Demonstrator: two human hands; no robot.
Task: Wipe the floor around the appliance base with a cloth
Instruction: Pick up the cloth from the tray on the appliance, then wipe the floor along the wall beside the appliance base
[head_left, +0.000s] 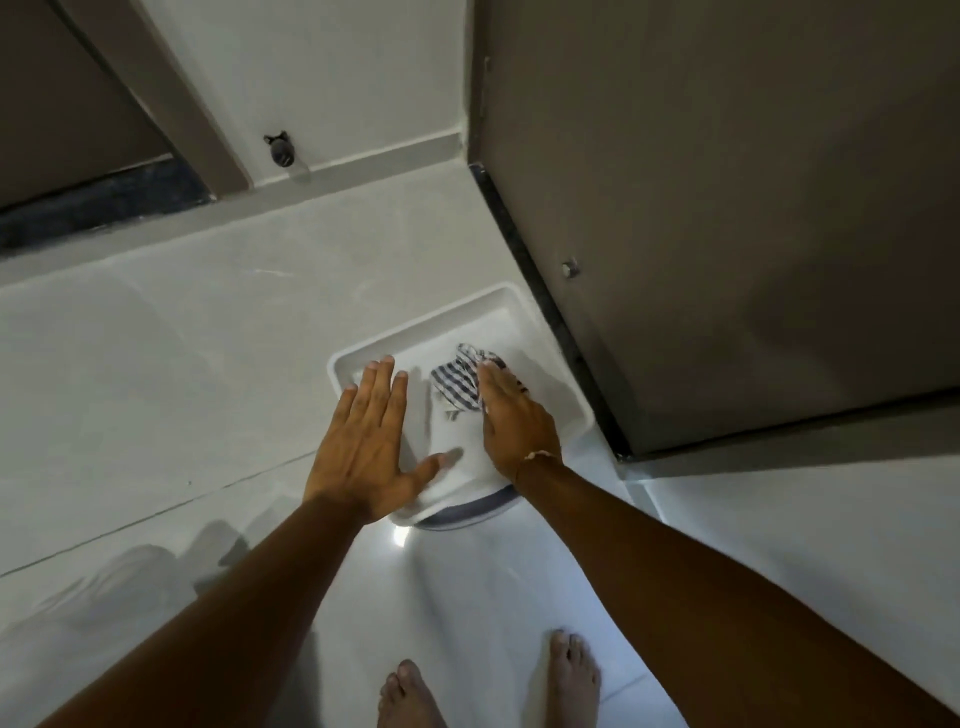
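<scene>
**Pale tiled floor (156, 389), corner beside a brown cabinet panel (727, 208)**

The white appliance base (410, 332) sits mid-frame against the panel. The striped cloth (457, 387) lies bunched inside it, under the right hand (514, 421), whose fingers lie straight and press it flat, likely to rub. The left hand (363, 441), fingers spread wide and holding nothing, rests at the base's left rim, probably steadying it. The floor around the base looks still to wipe.

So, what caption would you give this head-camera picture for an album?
Right hand presses a striped cloth onto the white appliance base; left hand spread open alongside.
</scene>
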